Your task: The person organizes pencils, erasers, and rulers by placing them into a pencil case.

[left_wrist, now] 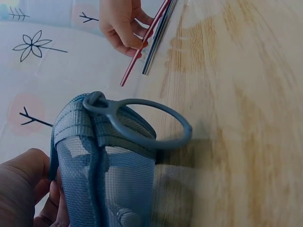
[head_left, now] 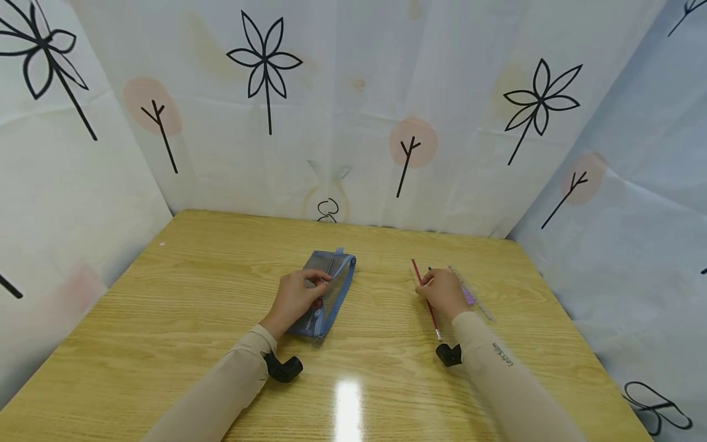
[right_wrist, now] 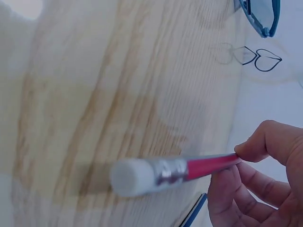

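Note:
My left hand (head_left: 295,299) pinches one edge of a blue-grey mesh pencil case (head_left: 322,260), whose zipped side gapes. In the left wrist view the case's end shows a blue ring loop (left_wrist: 188,132), with the thumb and fingers behind the mesh at its side. To the right, a red pencil (head_left: 431,314) is pinched between the thumb and fingers of my right hand (head_left: 445,293). Its white eraser (right_wrist: 132,177) and metal ferrule point toward the right wrist camera. Under the right hand lies a dark blue pencil (left_wrist: 157,40), close beside the red one.
Just right of the right hand lie a purple item (head_left: 468,296) and a clear strip like a ruler (head_left: 482,304), partly covered by the hand. The wooden table (head_left: 210,276) meets printed white cloth walls (head_left: 342,80) at the back and sides.

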Available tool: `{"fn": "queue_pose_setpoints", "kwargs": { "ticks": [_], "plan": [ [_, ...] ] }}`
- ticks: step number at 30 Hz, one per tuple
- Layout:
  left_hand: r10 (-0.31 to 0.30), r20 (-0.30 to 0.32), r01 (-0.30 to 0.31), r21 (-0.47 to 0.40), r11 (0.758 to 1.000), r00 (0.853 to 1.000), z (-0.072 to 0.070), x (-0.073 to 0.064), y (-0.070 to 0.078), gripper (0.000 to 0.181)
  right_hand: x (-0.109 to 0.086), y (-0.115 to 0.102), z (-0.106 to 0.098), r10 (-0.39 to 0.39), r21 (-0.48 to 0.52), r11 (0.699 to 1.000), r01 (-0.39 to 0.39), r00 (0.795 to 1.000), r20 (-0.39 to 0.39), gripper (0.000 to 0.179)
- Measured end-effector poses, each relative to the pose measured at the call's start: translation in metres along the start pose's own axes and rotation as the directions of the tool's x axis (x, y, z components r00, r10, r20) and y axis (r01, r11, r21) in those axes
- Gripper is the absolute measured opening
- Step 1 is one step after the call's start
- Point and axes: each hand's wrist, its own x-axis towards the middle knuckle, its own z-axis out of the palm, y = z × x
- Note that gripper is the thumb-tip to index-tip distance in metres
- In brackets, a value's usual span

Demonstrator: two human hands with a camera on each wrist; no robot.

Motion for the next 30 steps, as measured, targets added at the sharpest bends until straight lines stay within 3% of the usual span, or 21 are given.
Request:
{"fn": "queue_pose_setpoints", "kwargs": {
  "ticks": [6,13,21,30],
  "plan": [
    [-0.003,-0.002,0.003,0.007,1.000,1.000,0.000,0.000,0.000,0.016,-0.003,-0.003,0.002,0.029,0.031,0.999,-0.030,0.999,0.027,0.018],
    [-0.005,-0.001,0.005,0.003,1.000,1.000,0.000,0.000,-0.001,0.016,-0.006,-0.014,0.005,0.077,0.159,0.983,-0.093,0.991,0.105,0.022],
    [-0.008,-0.004,0.008,0.009,1.000,1.000,-0.002,-0.001,0.000,0.016,-0.011,-0.028,0.013,0.079,0.201,0.974,-0.102,0.990,0.118,0.024],
    [-0.003,-0.001,0.003,-0.009,1.000,1.000,-0.003,-0.001,0.000,0.016,-0.010,-0.035,0.030,0.064,0.312,0.945,-0.100,0.990,0.126,0.022]
  ]
}}
